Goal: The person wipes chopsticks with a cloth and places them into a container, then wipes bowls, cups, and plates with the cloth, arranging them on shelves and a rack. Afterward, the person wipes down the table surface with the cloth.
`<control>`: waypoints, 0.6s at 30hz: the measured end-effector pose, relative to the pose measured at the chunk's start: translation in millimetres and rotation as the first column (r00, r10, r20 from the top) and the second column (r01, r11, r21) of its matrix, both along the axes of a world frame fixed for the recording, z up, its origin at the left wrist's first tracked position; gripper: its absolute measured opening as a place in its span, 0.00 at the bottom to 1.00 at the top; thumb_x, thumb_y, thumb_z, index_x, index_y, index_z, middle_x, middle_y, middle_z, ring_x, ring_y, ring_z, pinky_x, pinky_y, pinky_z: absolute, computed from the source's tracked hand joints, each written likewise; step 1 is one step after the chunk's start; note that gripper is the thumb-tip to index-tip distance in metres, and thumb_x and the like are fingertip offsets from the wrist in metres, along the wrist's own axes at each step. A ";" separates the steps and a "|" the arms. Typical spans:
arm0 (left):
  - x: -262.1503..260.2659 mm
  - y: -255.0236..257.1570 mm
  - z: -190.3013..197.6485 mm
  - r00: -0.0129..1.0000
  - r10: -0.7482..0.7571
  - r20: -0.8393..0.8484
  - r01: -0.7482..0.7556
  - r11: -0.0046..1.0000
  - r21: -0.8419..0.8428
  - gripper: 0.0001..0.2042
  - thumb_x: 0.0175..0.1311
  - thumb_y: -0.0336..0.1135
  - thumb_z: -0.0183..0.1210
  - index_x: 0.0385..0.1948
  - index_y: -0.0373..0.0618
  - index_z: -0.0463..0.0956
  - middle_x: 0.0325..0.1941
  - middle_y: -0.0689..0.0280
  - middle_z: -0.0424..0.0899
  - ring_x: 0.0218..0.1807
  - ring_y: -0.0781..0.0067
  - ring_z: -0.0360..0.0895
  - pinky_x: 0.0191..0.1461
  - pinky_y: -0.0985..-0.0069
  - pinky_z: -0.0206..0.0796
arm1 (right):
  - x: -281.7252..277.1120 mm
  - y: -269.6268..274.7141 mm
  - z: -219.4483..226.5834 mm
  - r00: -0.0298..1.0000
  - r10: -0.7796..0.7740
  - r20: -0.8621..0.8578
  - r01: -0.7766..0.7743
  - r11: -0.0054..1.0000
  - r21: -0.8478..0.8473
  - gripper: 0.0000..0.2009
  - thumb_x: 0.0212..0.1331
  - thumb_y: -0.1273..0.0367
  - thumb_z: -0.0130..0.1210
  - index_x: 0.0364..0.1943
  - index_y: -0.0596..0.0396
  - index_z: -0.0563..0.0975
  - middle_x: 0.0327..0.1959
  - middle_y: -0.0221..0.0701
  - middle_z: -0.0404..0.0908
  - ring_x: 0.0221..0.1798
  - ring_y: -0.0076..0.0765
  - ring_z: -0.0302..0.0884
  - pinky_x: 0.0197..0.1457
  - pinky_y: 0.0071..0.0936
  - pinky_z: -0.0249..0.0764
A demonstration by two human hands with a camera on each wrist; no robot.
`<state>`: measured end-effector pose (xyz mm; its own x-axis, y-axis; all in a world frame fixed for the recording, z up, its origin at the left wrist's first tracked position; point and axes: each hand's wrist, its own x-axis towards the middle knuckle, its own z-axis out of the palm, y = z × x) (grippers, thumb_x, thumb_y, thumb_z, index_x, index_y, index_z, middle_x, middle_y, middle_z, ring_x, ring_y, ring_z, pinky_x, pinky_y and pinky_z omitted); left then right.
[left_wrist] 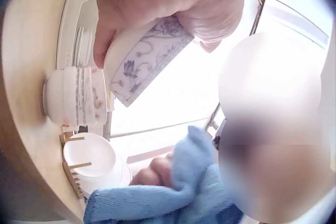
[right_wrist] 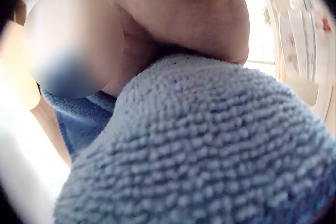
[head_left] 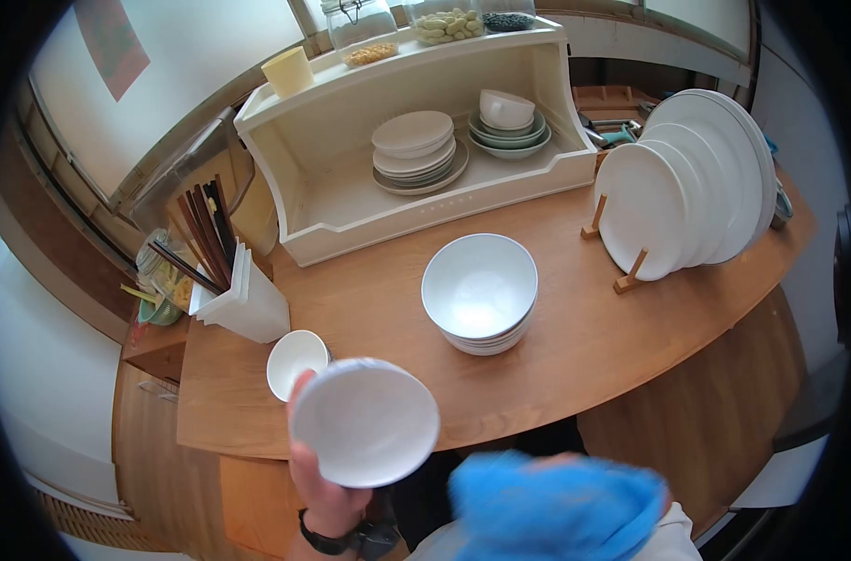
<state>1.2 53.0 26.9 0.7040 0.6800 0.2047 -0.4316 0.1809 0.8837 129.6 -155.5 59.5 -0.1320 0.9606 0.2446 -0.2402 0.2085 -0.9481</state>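
My left hand (head_left: pixel 323 491) grips a white bowl (head_left: pixel 365 425) by its side, tilted so its inside faces up toward the head camera. A blue floral pattern shows on the outside of this bowl in the left wrist view. My right hand (right_wrist: pixel 184 16) holds a blue terry cloth (head_left: pixel 552 510), bunched up and blurred in the head view, to the right of the bowl and apart from it. Most of the right hand is hidden by the cloth there. On the table beyond stands a stack of white bowls (head_left: pixel 480 290). A small white bowl (head_left: pixel 295 366) sits just behind the held one.
Plates (head_left: pixel 641 210) stand in a wooden rack at the right. A cream shelf (head_left: pixel 327 220) at the back bears stacked plates (head_left: pixel 414 136) and bowls (head_left: pixel 510 136), with jars on top. A white holder (head_left: pixel 252 304) of chopsticks is at the left. The table's front edge (head_left: pixel 622 393) curves close by.
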 end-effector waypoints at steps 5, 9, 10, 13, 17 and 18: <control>28.7 32.9 28.2 0.996 -0.016 0.083 0.021 0.998 -0.062 0.27 0.71 0.54 0.40 0.62 0.41 0.62 0.59 0.58 0.73 0.57 0.61 0.74 0.59 0.63 0.69 | 36.5 -14.1 11.3 -0.180 -0.882 0.436 0.819 0.111 0.563 0.24 0.47 0.75 0.63 0.52 0.64 0.72 0.42 0.40 0.76 0.36 0.37 0.74 0.41 0.24 0.73; 68.0 39.1 49.5 0.984 -0.166 0.066 0.169 0.985 -0.041 0.22 0.74 0.45 0.38 0.59 0.37 0.65 0.58 0.59 0.74 0.56 0.65 0.75 0.59 0.68 0.67 | 88.2 -27.3 -13.2 -0.506 -0.576 0.642 0.649 0.235 0.723 0.28 0.41 0.75 0.59 0.53 0.69 0.69 0.44 0.45 0.74 0.47 0.50 0.73 0.50 0.37 0.70; 79.6 39.4 50.9 0.987 -0.156 0.040 0.157 0.987 -0.036 0.22 0.74 0.44 0.39 0.59 0.35 0.65 0.57 0.58 0.75 0.57 0.66 0.74 0.60 0.70 0.66 | 93.4 -26.7 -11.1 -0.595 -0.359 0.719 0.621 0.362 0.695 0.28 0.41 0.74 0.58 0.53 0.70 0.69 0.46 0.46 0.74 0.50 0.50 0.72 0.53 0.39 0.69; 106.1 42.8 48.8 0.996 -0.087 -0.034 0.090 0.990 0.109 0.20 0.74 0.42 0.42 0.57 0.33 0.67 0.55 0.59 0.76 0.56 0.71 0.73 0.60 0.75 0.63 | 107.7 -24.8 -24.1 -0.472 -0.326 0.820 0.643 0.509 0.572 0.28 0.43 0.73 0.56 0.53 0.71 0.69 0.47 0.48 0.74 0.52 0.51 0.70 0.56 0.39 0.68; 129.0 35.6 58.6 0.966 -0.090 -0.244 0.155 0.952 0.264 0.21 0.74 0.42 0.42 0.56 0.33 0.68 0.54 0.62 0.76 0.53 0.74 0.72 0.59 0.78 0.61 | 99.0 -24.1 13.4 -0.563 -0.420 0.712 0.502 0.510 0.698 0.25 0.48 0.73 0.54 0.54 0.71 0.69 0.52 0.50 0.73 0.55 0.52 0.69 0.56 0.37 0.68; 133.3 33.7 58.5 0.953 -0.113 -0.281 0.183 0.953 0.240 0.21 0.74 0.41 0.42 0.57 0.33 0.68 0.55 0.62 0.76 0.55 0.74 0.72 0.59 0.78 0.61 | 100.2 -21.8 19.9 -0.567 -0.422 0.707 0.501 0.505 0.703 0.25 0.48 0.73 0.54 0.54 0.71 0.69 0.52 0.50 0.73 0.55 0.52 0.69 0.56 0.37 0.68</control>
